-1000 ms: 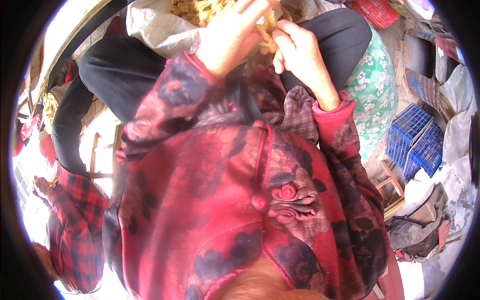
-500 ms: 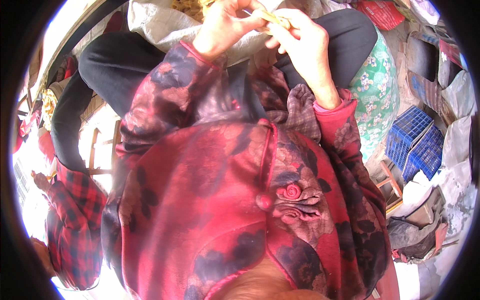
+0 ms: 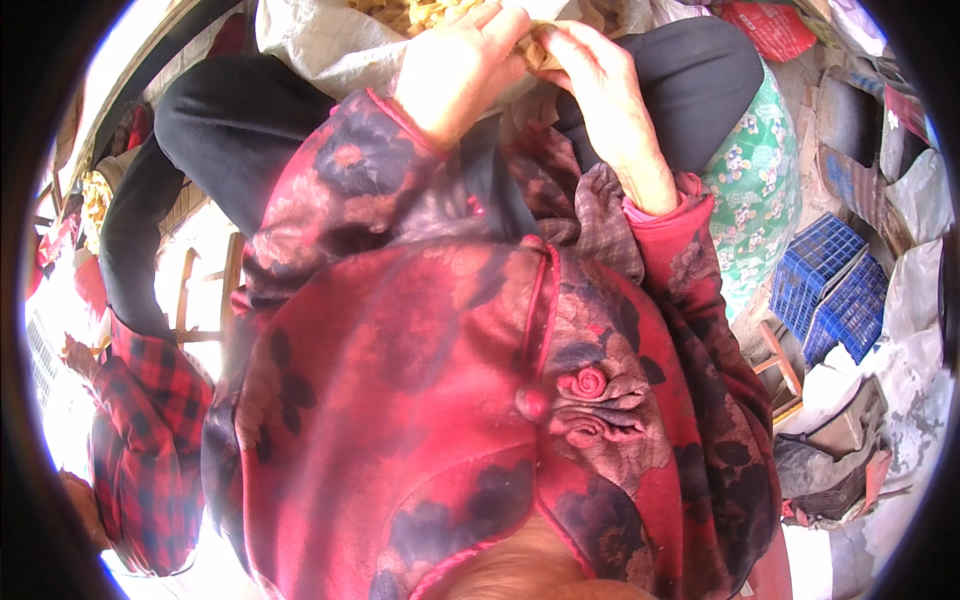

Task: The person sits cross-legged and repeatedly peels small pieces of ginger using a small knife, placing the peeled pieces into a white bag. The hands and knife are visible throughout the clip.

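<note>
My left hand (image 3: 462, 72) and my right hand (image 3: 608, 92) meet at the top of the view, above my lap. Between their fingertips is a tan, dry, husk-like piece (image 3: 543, 52); its exact kind is hard to make out. Both hands are closed on it, the left with its back turned up and its fingertips partly hidden. Just beyond them, an open white woven sack (image 3: 322, 48) lies across my legs. Yellowish curled dry pieces (image 3: 422, 14) fill its mouth.
At the left sits another person in a red-and-black checked shirt (image 3: 150, 470), near a wooden frame (image 3: 232, 275). To the right are a green flowered cloth bundle (image 3: 755, 180), blue plastic crates (image 3: 820, 285) and a small wooden stool (image 3: 782, 365). A red bag (image 3: 770, 32) lies at the far right.
The left hand has turned over, its back now upward, and moved slightly closer to the right. The slim yellow piece between the fingers now looks wider and browner. More of the sack's contents show.
</note>
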The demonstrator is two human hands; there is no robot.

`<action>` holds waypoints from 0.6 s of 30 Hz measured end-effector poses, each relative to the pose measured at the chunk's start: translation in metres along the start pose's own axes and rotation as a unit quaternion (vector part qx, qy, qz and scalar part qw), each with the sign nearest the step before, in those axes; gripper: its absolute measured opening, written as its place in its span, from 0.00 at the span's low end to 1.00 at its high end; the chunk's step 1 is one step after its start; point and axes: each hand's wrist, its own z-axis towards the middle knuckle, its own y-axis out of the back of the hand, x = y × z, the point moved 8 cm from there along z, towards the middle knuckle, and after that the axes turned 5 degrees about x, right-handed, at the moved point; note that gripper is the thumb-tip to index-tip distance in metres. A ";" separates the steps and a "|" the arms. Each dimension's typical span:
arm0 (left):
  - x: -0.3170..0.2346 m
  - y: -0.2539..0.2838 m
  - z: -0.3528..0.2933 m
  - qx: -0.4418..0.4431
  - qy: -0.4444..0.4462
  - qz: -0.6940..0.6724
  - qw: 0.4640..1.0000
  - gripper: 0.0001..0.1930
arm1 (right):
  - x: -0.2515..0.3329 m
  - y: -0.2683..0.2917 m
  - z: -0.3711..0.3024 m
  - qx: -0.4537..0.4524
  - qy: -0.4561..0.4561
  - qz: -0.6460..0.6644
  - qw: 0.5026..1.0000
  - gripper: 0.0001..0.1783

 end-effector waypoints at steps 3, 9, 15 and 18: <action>-0.002 0.000 0.001 0.003 -0.061 0.006 0.998 0.06 | 0.009 -0.006 0.007 -0.020 0.033 -0.090 0.995 0.15; 0.044 -0.004 -0.023 -0.004 0.233 -0.584 0.777 0.12 | 0.033 0.003 -0.019 0.074 0.006 -0.038 0.997 0.11; 0.032 -0.025 -0.040 0.072 0.229 -0.704 0.669 0.10 | 0.042 0.010 -0.038 0.011 0.033 -0.114 0.993 0.07; 0.030 -0.035 -0.039 0.098 0.245 -0.694 0.670 0.15 | 0.048 0.006 -0.035 -0.009 0.069 -0.154 0.986 0.08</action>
